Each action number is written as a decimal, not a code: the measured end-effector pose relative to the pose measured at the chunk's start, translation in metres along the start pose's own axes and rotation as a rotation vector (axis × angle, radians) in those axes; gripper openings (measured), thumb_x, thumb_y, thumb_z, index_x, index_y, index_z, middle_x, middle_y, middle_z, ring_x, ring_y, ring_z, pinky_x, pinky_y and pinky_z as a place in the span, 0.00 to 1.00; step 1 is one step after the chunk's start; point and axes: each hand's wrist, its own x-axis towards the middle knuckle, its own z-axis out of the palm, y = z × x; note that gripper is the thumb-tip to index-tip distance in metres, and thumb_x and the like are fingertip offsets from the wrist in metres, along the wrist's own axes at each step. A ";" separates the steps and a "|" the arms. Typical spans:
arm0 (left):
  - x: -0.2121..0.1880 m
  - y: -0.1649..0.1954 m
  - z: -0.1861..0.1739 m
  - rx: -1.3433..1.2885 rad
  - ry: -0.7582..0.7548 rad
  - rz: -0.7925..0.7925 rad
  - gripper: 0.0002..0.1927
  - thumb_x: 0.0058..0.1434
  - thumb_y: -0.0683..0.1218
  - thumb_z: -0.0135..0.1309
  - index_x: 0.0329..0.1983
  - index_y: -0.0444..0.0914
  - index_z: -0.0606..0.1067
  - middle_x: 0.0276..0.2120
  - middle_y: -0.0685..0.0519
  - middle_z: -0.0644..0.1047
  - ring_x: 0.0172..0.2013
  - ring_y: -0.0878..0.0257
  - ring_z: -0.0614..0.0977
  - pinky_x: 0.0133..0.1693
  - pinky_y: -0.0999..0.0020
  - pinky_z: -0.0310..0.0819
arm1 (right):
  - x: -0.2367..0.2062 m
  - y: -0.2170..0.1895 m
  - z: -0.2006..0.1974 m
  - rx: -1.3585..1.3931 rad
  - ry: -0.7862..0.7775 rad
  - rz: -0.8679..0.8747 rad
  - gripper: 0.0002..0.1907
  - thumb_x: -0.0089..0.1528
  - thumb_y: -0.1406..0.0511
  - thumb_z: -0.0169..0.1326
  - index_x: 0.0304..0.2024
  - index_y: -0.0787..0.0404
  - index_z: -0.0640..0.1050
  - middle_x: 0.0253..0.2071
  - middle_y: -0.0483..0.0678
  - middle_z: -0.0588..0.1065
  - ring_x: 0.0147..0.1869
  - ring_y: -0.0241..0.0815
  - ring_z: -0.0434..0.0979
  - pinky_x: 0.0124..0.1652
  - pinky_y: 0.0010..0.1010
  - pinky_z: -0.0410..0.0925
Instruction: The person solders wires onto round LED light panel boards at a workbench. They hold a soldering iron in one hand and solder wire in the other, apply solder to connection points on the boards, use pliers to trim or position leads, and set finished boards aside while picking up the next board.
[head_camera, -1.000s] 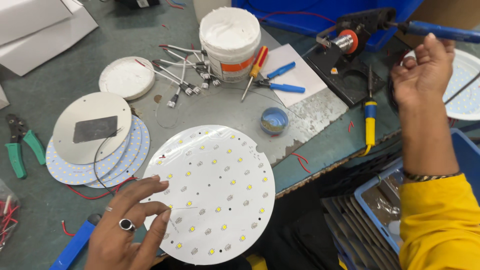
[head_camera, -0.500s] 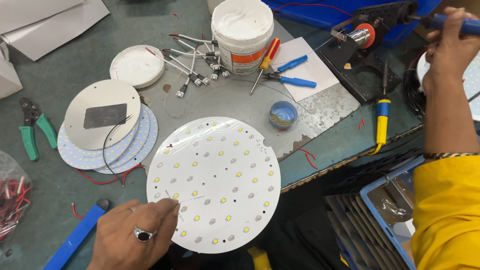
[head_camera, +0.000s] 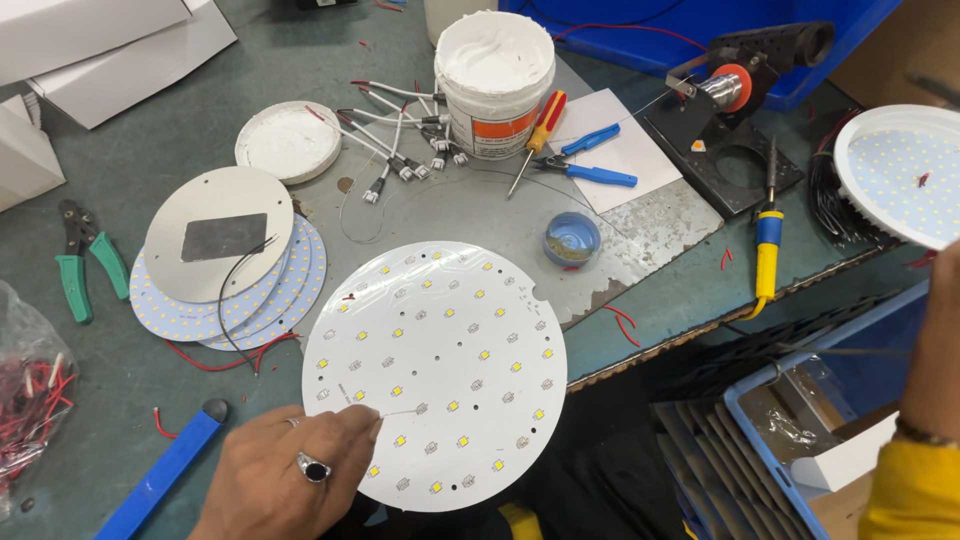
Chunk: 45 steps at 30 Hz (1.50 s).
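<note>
A large round white LED board (head_camera: 440, 370) with many small yellow chips lies on the bench edge in front of me. My left hand (head_camera: 290, 475), with a dark-stoned ring on it, grips the board's lower left rim with thumb and fingertips; a thin wire sticks out from the fingertips over the board. Only the forearm and yellow sleeve (head_camera: 915, 480) of my right arm show at the right edge; the hand itself is out of frame.
Behind the board are a small blue tin (head_camera: 572, 238), a white paste tub (head_camera: 495, 80), blue pliers (head_camera: 590, 165), a screwdriver (head_camera: 538, 135) and a yellow-handled soldering iron (head_camera: 767, 245). Stacked LED discs (head_camera: 225, 260) and green pliers (head_camera: 85, 265) lie left, a white round lamp (head_camera: 900, 170) right.
My right hand, raised at the upper right before, has left the frame. My left hand has slid down and holds the board's lower left rim. The view has shifted closer.
</note>
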 end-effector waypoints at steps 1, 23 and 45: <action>0.001 0.000 0.001 -0.003 -0.006 -0.002 0.15 0.49 0.39 0.67 0.38 0.37 0.75 0.23 0.52 0.79 0.16 0.59 0.77 0.18 0.64 0.69 | -0.007 -0.004 -0.004 -0.014 0.001 -0.006 0.22 0.76 0.50 0.53 0.60 0.59 0.73 0.33 0.42 0.71 0.30 0.30 0.68 0.29 0.20 0.59; 0.010 0.015 -0.002 -0.013 -0.031 0.005 0.13 0.50 0.39 0.65 0.36 0.38 0.75 0.24 0.54 0.78 0.21 0.57 0.79 0.24 0.62 0.72 | -0.115 -0.187 0.111 1.258 -0.004 0.529 0.27 0.70 0.44 0.51 0.66 0.46 0.69 0.38 0.40 0.70 0.43 0.34 0.72 0.46 0.39 0.73; 0.007 0.015 -0.003 -0.007 -0.036 0.025 0.12 0.51 0.40 0.66 0.35 0.39 0.75 0.23 0.54 0.77 0.20 0.58 0.79 0.25 0.61 0.74 | -0.136 -0.154 0.125 0.380 0.101 -0.349 0.14 0.77 0.61 0.50 0.60 0.58 0.64 0.53 0.48 0.60 0.51 0.42 0.80 0.43 0.42 0.78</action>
